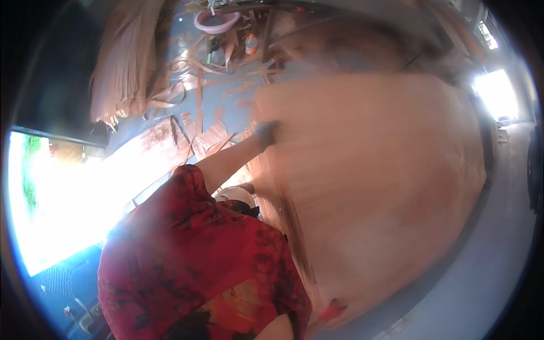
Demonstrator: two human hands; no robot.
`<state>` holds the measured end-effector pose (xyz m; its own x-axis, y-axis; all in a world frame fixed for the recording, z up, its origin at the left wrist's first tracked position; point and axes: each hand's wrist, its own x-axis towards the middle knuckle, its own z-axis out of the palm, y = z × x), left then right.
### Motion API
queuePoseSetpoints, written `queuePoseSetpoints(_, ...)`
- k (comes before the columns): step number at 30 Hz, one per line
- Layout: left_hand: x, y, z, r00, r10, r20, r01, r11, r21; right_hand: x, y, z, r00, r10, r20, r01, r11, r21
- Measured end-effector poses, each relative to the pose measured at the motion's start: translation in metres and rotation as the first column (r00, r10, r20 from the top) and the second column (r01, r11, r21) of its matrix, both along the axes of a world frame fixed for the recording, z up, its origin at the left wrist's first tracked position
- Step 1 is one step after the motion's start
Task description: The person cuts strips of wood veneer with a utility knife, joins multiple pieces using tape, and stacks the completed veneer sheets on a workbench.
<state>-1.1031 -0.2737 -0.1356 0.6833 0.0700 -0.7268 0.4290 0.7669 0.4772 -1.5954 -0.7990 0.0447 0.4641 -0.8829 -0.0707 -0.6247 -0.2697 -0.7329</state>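
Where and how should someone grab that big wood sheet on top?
Probably take the sheet by its long left edge, coming from the red shirt's side: it's broad and lies flat on the stack, so its edge seems easiest to grip. The left hand is at that edge.

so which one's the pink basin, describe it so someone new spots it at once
Start from the big stack of thin tan sheets on the right. From its upper left corner, go up and left past the loose strips to the top of the view. The pink basin there is round and wide, unlike the small bottle with orange on it, just below and to its right.
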Motion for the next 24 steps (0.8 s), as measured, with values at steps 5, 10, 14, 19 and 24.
queuePoseSetpoints(5,0.007,-0.003,-0.005,0.993,-0.119,0.022,0.115,0.986,0.120,-0.016,-0.028,-0.010,0.999,0.036,-0.017,-0.036,0.999,-0.032)
queuePoseSetpoints(10,0.006,-0.001,0.000,0.985,-0.127,0.115,0.086,0.947,0.308,-0.021,-0.046,-0.032,0.994,0.016,-0.109,-0.026,0.995,-0.098)
queuePoseSetpoints(14,0.011,-0.006,0.015,0.990,-0.121,0.074,0.096,0.955,0.279,-0.036,-0.048,-0.044,0.990,-0.013,-0.143,-0.015,0.982,-0.189)
queuePoseSetpoints(19,0.015,0.016,0.007,0.977,-0.203,0.065,0.182,0.953,0.241,-0.017,-0.034,-0.035,0.990,0.018,-0.138,-0.018,1.000,0.003)
queuePoseSetpoints(24,0.021,0.022,-0.012,0.966,-0.055,0.252,0.034,0.996,0.086,-0.010,-0.021,-0.038,0.994,0.107,-0.020,-0.109,0.978,-0.180)
